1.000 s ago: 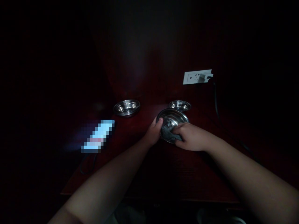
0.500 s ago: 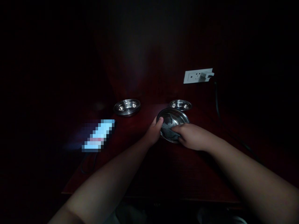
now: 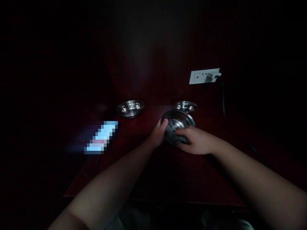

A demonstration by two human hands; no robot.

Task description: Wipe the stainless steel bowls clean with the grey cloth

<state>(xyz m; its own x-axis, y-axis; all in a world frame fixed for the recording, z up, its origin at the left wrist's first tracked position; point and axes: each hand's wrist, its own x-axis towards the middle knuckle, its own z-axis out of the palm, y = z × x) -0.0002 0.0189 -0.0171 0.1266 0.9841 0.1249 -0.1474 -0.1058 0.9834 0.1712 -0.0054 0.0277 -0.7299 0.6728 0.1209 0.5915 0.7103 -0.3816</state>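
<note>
Tilted toward me over the dark red table is a shiny metal bowl (image 3: 183, 119). My left hand (image 3: 158, 132) grips its left rim, with the thumb over the edge and the other fingers hidden behind. A dark grey cloth (image 3: 174, 137) lies bunched against the bowl's inside and near rim. My right hand (image 3: 195, 140) is closed on that cloth, pressing it at the bowl's lower edge. Just behind the held bowl sits another metal bowl (image 3: 185, 106). Farther left stands a stack of metal bowls (image 3: 130, 108).
A lit phone (image 3: 102, 137), blurred out, lies on the left with a cable below it. On the back wall is a white socket (image 3: 203, 76) with a plug in it, and a dark cord (image 3: 223, 102) hangs down to the right. The table's front edge (image 3: 155, 202) runs below my arms.
My right hand has drawn the cloth lower, toward the bowl's near rim, baring more of the shiny inside. My left hand keeps its hold.
</note>
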